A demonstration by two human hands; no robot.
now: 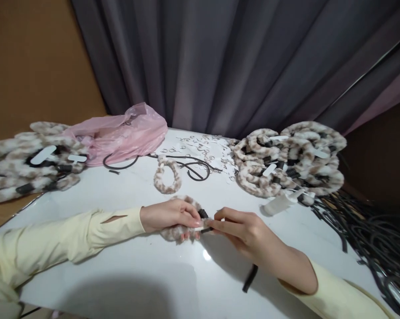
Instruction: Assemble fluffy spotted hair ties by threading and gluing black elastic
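A furry white and brown tube [176, 234] is bent beneath my left hand [175, 214], whose thumb and fingers are closed on it near one end. Beside the thumb, a dark gathered piece [203, 213] shows on the fur. My right hand [249, 230] pinches a black foam cord [250, 278] close to that furry end; the cord's other end sticks out below my right palm. My two sets of fingertips almost meet, so the exact join is partly hidden. Just beyond lies a finished-looking furry ring [167, 176] on the white table [136, 274].
Furry rings with white tags are piled at left [7, 161] and right [311, 155]. A pink plastic bag [130, 133], loose black cords [198, 170] and small metal rings [206, 153] lie at the back. A white bottle [281, 204] and many black cords [372, 239] are at right.
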